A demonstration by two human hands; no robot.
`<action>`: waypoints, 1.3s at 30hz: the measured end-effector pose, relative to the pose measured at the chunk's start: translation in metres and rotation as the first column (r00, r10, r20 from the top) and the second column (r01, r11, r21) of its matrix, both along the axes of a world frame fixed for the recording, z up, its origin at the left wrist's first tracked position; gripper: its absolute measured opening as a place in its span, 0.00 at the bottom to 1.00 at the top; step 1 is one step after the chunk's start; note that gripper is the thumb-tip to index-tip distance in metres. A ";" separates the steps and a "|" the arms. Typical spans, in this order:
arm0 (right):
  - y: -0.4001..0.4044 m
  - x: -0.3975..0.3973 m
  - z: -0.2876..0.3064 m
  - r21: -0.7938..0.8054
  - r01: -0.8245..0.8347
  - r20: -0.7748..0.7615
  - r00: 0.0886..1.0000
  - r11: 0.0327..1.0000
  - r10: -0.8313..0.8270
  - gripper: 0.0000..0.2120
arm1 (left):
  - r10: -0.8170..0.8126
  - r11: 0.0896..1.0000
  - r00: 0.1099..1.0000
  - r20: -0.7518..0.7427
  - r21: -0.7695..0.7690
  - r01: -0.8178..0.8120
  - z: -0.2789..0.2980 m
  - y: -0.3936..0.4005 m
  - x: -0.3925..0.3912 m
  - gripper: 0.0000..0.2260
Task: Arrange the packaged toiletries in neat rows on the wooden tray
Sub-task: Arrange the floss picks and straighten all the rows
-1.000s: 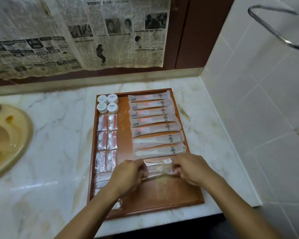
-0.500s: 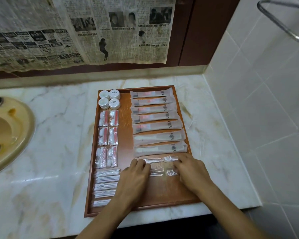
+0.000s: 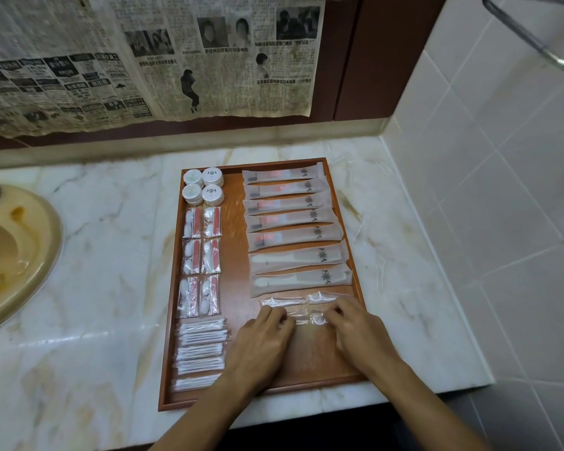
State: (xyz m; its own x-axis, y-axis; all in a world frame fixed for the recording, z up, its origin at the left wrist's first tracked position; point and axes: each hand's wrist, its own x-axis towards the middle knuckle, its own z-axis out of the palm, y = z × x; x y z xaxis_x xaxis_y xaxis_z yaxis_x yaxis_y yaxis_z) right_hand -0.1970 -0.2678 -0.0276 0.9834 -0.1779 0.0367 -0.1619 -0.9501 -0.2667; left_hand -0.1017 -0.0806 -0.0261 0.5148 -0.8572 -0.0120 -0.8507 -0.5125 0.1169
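A wooden tray (image 3: 235,288) lies on the marble counter. Its right column holds several long frosted sachets (image 3: 293,234) in a row. Its left column holds small round white soaps (image 3: 203,186), clear packets with red and white contents (image 3: 200,258), and cotton-swab packs (image 3: 201,349). Two clear plastic packets (image 3: 302,309) lie below the sachets. My left hand (image 3: 262,340) pinches the left end of the nearer packet. My right hand (image 3: 358,330) pinches its right end. Both hands rest on the tray.
A yellowish sink basin (image 3: 10,255) sits at the left of the marble counter (image 3: 111,271). Newspaper (image 3: 144,60) hangs on the back wall. A tiled wall (image 3: 485,190) bounds the right side, with a metal towel ring (image 3: 534,37) above. The counter's front edge is just below the tray.
The hands have lowered the clear packet from above the tray onto it, under the first clear packet, and drawn slightly apart along its ends. The camera has shifted a little.
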 end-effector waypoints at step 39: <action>-0.084 0.024 0.012 0.076 0.686 -0.161 0.725 0.724 -0.670 0.13 | 0.024 0.984 0.994 -0.108 0.179 -0.004 0.040 -0.266 0.085 0.15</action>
State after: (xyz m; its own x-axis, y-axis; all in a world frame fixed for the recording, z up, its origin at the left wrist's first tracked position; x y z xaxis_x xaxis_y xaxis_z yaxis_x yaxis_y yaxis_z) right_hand -0.1726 -0.3517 -0.0160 0.5933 -0.7934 -0.1361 -0.7864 -0.5351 -0.3087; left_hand -0.0164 -0.3467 0.0136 0.5136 -0.8291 -0.2208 -0.8305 -0.5451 0.1147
